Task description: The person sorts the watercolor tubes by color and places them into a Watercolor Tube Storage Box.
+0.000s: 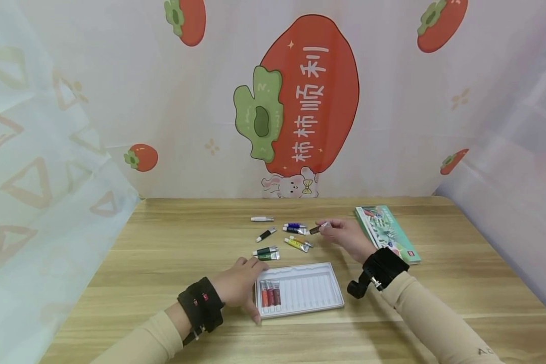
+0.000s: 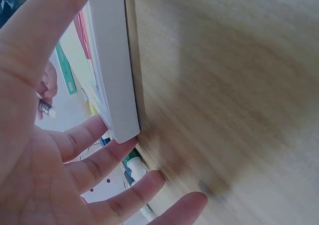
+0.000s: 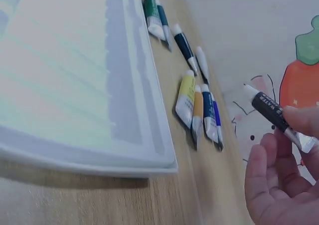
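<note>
Aslant, dark paint tube [image 3: 269, 110], cap [image 3: 250, 92] leftward, right fingers [image 3: 256, 167] pinching it, left fingers [image 2: 127, 200] spread against tray [image 2: 114, 60]

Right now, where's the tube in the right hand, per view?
Head: held tube right of centre, at the right hand's fingertips.
Left wrist: held tube at left, about mid-height, partly hidden.
Right wrist: held tube at right, about mid-height.
Shared landmark: white tray, visible in all three.
</note>
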Available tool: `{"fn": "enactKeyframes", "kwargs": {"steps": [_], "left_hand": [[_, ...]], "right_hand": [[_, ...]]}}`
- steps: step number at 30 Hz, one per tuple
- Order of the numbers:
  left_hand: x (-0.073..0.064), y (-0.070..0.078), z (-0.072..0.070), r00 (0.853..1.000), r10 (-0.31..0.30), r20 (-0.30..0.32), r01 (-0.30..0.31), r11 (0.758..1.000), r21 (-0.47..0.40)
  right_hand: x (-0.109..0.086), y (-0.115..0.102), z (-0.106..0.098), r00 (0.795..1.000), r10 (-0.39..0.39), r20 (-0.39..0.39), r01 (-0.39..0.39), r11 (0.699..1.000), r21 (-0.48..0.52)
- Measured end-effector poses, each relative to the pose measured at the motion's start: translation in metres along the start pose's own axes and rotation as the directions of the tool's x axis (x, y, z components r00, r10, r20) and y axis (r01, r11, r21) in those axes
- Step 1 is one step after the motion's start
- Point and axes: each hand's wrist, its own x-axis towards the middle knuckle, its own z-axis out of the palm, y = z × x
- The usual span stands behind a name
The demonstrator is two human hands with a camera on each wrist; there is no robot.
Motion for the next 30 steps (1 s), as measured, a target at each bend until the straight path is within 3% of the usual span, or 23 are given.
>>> {"fn": "enactKeyframes", "kwargs": {"steps": [3,7,15,22,30], "left_hand": [[0.000,-0.001,0.000,1.000,-0.001,-0.001,0.001,1.000,0.004],[-0.001,0.000,0.001,1.000,0.001,-0.005,-0.001,1.000,0.008],[0.001,-0.003,0.002,1.000,0.006,-0.001,-0.006,1.000,0.009],[-0.001,-0.005,0.001,1.000,0.009,-0.007,-0.009,1.000,0.015],[-0.002,0.000,-0.001,1.000,0.020,-0.016,-0.020,1.000,0.023]], "right_hand": [[-0.003,-0.003,0.005,1.000,-0.004,0.016,0.002,0.989,0.147],[-0.007,-0.002,0.010,0.999,-0.029,0.038,0.020,0.978,0.206],[-0.014,0.000,0.023,0.995,-0.013,0.095,-0.005,0.983,0.186],[-0.028,-0.010,0.051,0.991,-0.029,0.131,0.015,0.993,0.114],[-0.044,-0.013,0.079,0.969,-0.034,0.244,0.021,0.998,0.056]]}}
